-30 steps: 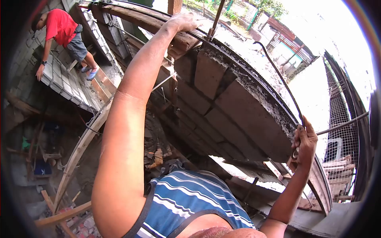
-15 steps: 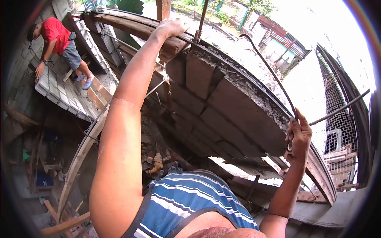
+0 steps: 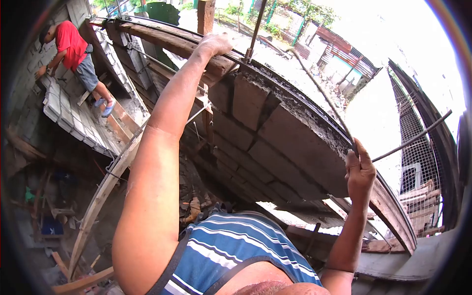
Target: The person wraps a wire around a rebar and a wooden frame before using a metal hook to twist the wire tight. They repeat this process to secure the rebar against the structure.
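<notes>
My left hand [image 3: 215,45] rests over the top edge of a wooden beam [image 3: 162,40], its fingers curled and bent over the far side. Near the right end of the block wall [image 3: 290,130], my right hand [image 3: 361,169] is closed around a thin dark bent bar [image 3: 322,91]. That bar rises up and to the left from the fist. Long thin rods lie along the rough top edge of the wall, between my two hands. An upright rod [image 3: 255,32] stands just right of my left hand.
A person in a red shirt [image 3: 73,46] bends over a block wall [image 3: 69,113] at the upper left. A rod [image 3: 418,137] juts out right of my right hand. Curved timber [image 3: 101,196] stands at the left. Wire mesh [image 3: 418,162] is at the far right.
My right hand has shifted a little left with the bent bar, whose upper end also sits lower and further left. The other person's arm has moved up toward the wall.
</notes>
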`<action>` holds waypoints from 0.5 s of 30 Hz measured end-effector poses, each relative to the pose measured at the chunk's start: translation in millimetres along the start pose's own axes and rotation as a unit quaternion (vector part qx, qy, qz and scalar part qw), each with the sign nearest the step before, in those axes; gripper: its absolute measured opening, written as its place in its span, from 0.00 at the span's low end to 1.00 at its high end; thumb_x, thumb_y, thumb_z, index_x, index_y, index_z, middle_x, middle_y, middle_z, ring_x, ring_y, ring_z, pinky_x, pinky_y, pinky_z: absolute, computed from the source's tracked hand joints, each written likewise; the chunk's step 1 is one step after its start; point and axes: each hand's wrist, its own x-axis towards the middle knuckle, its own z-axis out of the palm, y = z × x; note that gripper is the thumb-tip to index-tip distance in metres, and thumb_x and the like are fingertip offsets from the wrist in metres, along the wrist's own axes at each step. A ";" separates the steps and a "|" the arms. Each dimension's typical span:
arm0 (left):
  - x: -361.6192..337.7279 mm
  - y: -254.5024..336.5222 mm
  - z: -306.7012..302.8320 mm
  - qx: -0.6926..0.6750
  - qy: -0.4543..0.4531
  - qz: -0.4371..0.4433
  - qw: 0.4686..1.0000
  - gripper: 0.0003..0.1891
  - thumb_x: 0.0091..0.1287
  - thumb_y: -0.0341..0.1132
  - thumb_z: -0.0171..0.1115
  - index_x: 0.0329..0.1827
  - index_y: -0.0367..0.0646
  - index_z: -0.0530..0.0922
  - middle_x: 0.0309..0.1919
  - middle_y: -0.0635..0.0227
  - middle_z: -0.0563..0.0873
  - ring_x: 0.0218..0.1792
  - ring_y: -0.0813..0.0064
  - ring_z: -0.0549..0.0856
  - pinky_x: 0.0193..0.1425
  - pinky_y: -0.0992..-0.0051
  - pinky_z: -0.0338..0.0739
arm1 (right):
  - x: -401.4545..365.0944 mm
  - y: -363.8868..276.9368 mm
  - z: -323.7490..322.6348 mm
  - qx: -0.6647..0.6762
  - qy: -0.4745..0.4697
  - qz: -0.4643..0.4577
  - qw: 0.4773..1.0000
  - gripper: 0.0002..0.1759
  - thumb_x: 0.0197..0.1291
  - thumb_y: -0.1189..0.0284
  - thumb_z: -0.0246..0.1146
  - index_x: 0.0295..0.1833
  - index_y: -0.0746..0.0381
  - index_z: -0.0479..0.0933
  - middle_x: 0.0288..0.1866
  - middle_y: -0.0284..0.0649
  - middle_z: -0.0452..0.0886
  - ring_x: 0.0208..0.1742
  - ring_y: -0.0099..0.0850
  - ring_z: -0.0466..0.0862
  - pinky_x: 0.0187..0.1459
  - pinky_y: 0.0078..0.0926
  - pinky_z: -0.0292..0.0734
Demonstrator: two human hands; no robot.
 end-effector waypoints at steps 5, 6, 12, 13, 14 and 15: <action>-14.8 12.4 -11.8 -0.012 0.003 -0.015 1.000 0.27 0.77 0.58 0.42 0.69 0.54 0.75 0.63 0.50 0.83 0.63 0.47 0.81 0.68 0.52 0.74 | -2.3 0.2 11.6 -0.019 -0.030 0.030 0.999 0.18 0.73 0.75 0.62 0.66 0.57 0.81 0.28 0.25 0.75 0.26 0.12 0.68 0.26 0.13 0.64; -19.5 16.0 -16.7 -0.013 0.001 -0.026 1.000 0.28 0.76 0.59 0.43 0.70 0.54 0.76 0.63 0.51 0.82 0.63 0.48 0.81 0.69 0.54 0.73 | -4.3 -2.1 14.4 0.033 0.000 0.041 0.999 0.17 0.73 0.75 0.63 0.65 0.58 0.81 0.28 0.25 0.75 0.25 0.12 0.68 0.25 0.13 0.64; -29.3 23.1 -30.6 -0.031 -0.026 -0.044 0.998 0.33 0.74 0.60 0.47 0.63 0.39 0.81 0.61 0.48 0.83 0.63 0.50 0.83 0.69 0.56 0.73 | -9.7 12.4 6.2 -0.030 0.079 -0.040 0.996 0.08 0.69 0.71 0.68 0.50 0.62 0.84 0.30 0.27 0.79 0.25 0.14 0.72 0.27 0.14 0.67; -31.2 23.0 -31.4 -0.038 -0.018 -0.032 0.999 0.33 0.74 0.59 0.47 0.62 0.38 0.81 0.61 0.47 0.84 0.62 0.50 0.83 0.69 0.57 0.73 | -11.4 24.1 3.0 -0.047 0.109 -0.079 0.990 0.08 0.71 0.71 0.67 0.49 0.63 0.83 0.31 0.27 0.80 0.27 0.14 0.72 0.28 0.14 0.67; -32.0 22.2 -30.7 -0.045 -0.010 -0.020 0.999 0.33 0.74 0.58 0.48 0.61 0.36 0.82 0.60 0.47 0.84 0.62 0.50 0.83 0.69 0.57 0.73 | -13.1 37.2 -1.8 -0.063 0.138 -0.117 0.981 0.07 0.72 0.70 0.66 0.48 0.63 0.82 0.32 0.27 0.80 0.28 0.14 0.73 0.30 0.14 0.67; -30.6 21.8 -29.0 -0.046 -0.007 -0.021 0.999 0.32 0.74 0.57 0.48 0.60 0.37 0.82 0.60 0.47 0.84 0.62 0.50 0.83 0.69 0.57 0.73 | -17.8 40.3 -9.6 -0.105 0.161 -0.105 0.976 0.08 0.72 0.70 0.66 0.48 0.64 0.82 0.33 0.30 0.81 0.32 0.18 0.76 0.33 0.18 0.70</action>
